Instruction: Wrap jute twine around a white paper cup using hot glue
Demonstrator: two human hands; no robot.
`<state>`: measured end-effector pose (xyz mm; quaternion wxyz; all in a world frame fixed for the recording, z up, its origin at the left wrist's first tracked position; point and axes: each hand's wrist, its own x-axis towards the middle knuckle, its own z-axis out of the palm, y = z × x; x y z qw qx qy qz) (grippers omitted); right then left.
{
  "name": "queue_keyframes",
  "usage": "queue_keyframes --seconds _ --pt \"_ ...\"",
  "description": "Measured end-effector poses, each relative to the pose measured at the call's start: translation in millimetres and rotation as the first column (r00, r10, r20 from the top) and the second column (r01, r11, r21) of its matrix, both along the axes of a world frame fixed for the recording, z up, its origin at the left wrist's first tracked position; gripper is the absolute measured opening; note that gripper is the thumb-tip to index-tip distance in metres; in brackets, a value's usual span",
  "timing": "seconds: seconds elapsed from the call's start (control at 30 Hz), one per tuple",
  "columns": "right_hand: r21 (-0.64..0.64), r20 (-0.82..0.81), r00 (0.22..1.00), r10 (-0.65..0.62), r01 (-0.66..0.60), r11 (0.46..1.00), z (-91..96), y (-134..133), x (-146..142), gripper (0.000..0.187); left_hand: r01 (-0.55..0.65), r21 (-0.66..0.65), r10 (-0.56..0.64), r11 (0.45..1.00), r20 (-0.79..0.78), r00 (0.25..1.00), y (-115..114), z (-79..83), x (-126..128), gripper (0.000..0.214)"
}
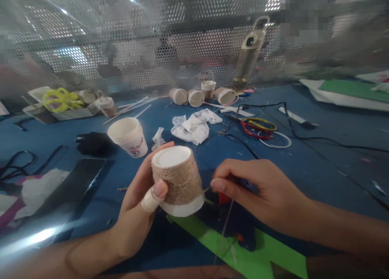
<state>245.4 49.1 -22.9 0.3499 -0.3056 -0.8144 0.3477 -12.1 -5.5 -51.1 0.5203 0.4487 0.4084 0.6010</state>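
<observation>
An upside-down white paper cup (179,179), wound with brown jute twine over most of its side, is in my left hand (142,214). My left thumb, wrapped in a pale bandage (152,199), presses on the twine. A white band near the cup's rim, at the bottom, shows no twine. To the right, my right hand (252,190) pinches the loose twine (227,219) where it leaves the cup; its tail hangs down over a green strip (219,242). A dark blue tool, perhaps a glue gun, (246,230) lies under my right hand, partly hidden.
A stack of paper cups (127,136) stands left of centre, near a black glove-like item (94,143) and a phone (79,175). White lace (194,127), scissors (258,127) and black cable (331,139) lie beyond. Several twine-wrapped cups (196,97) and a bottle (247,60) line the mesh partition.
</observation>
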Motion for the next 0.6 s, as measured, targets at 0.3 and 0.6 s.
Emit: queue_keyframes --seconds 0.3,0.6 --pt "0.090 -0.012 1.000 0.017 -0.016 0.996 -0.2 1.0 -1.8 0.034 0.044 -0.027 -0.043 0.999 0.033 0.999 0.0 4.5 1.0 0.058" --pt "0.179 0.031 0.999 0.030 -0.035 0.983 -7.0 1.4 -2.0 0.029 0.066 -0.025 -0.067 0.997 -0.010 0.998 0.2 -0.7 -2.7 0.065"
